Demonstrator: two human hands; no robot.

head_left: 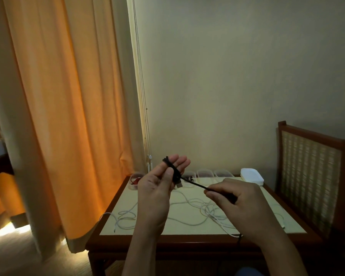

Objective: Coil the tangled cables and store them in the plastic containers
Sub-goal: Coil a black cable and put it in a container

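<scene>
A black cable (195,184) is wound in loops around the raised fingers of my left hand (157,188), palm toward me, with the thumb pressing the loops and a USB plug hanging below them. My right hand (237,198) pinches the taut free length of the black cable to the right. Several white cables (191,208) lie tangled on the cream tabletop under both hands. A row of clear plastic containers (205,173) stands along the table's far edge; the leftmost container (134,181) holds something red.
A stack of white lids (252,176) sits at the far right of the wooden-framed table (167,241). An orange curtain (68,116) hangs at the left. A wooden chair with a woven back (311,176) stands right of the table.
</scene>
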